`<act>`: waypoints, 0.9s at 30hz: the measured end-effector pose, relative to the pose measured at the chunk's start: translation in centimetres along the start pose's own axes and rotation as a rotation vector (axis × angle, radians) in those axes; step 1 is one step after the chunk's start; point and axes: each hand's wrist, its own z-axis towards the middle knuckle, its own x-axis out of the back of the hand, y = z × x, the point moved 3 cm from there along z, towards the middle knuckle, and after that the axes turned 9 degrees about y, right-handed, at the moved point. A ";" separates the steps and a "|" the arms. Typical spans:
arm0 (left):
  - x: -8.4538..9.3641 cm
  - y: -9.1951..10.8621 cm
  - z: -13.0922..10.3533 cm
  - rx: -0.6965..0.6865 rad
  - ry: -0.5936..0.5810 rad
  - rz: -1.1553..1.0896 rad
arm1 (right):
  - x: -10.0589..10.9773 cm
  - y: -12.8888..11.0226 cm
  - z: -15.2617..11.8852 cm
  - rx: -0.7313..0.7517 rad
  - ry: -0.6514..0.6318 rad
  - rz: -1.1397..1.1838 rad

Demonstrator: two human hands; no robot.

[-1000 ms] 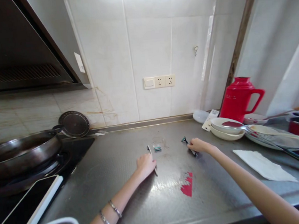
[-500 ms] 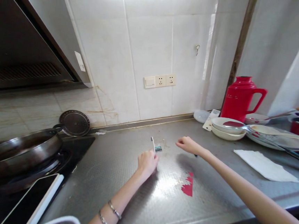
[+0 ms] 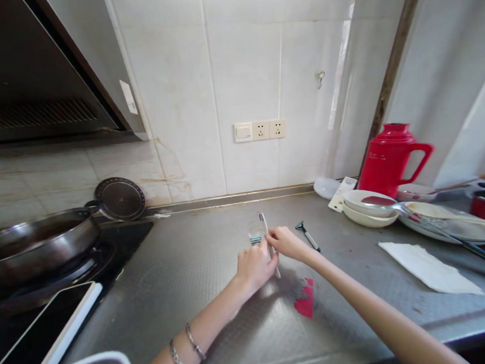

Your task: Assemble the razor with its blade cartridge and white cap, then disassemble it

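A slim white toothbrush (image 3: 269,246) stands tilted above the counter, its dark bristles at the top. My left hand (image 3: 256,267) is closed around its lower handle. From the right, my right hand (image 3: 287,242) pinches the same handle a little higher up. Just behind my left hand lies a small teal-striped piece, perhaps razor blade heads (image 3: 255,240), partly hidden by the fingers. A razor (image 3: 307,236) with a dark head and pale handle rests right of my right hand. Nearer the front edge is a torn red scrap (image 3: 305,300).
Left, a steel pan (image 3: 39,245) sits on the stove beside a phone (image 3: 47,329) with a white cable (image 3: 92,359). On the right are stacked bowls (image 3: 368,216), a red thermos jug (image 3: 389,160), plates with spoons and a white napkin (image 3: 428,267).
My left hand has moved right with the toothbrush. My right hand has come left from over the razor and taken hold of the toothbrush, leaving the razor in plain view.
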 end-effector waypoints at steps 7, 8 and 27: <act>-0.5 -2.0 1.7 -0.112 0.007 0.002 | 3.9 7.5 1.2 -0.104 -0.079 -0.169; -0.6 -2.7 2.2 -0.122 0.007 0.002 | 4.5 9.1 1.2 -0.133 -0.108 -0.203; -4.7 -7.3 5.6 -0.123 -0.098 -0.130 | 2.5 18.7 -0.4 -0.321 -0.358 -0.383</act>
